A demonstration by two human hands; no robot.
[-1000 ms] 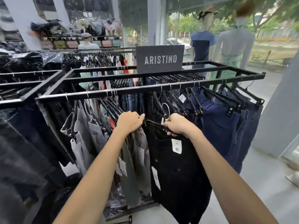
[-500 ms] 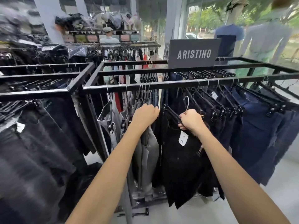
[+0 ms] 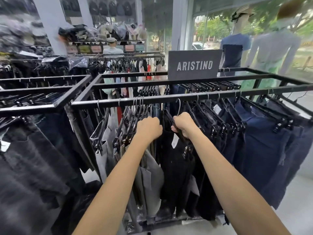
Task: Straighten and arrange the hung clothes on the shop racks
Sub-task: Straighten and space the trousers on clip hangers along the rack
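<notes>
Mid-sort, by the looks: black trousers (image 3: 176, 167) hang on the front rail (image 3: 169, 99), their hanger (image 3: 176, 128) gripped by right hand (image 3: 183, 123), fingers curled tight. Grey trousers (image 3: 149, 175) are held aside by the fisted left hand (image 3: 149, 129). Next, probably, the hanger gets slid and squared.

Black trousers (image 3: 176, 175) hang mid-frame from a clip hanger (image 3: 175, 126) tilted on the black rack rail (image 3: 169, 100). Grey trousers (image 3: 149, 180) hang bunched just left; navy trousers (image 3: 264, 150) fill the right.

Glossy metal rail (image 3: 152, 100) carries matt cloth trousers (image 3: 176, 167)
</notes>
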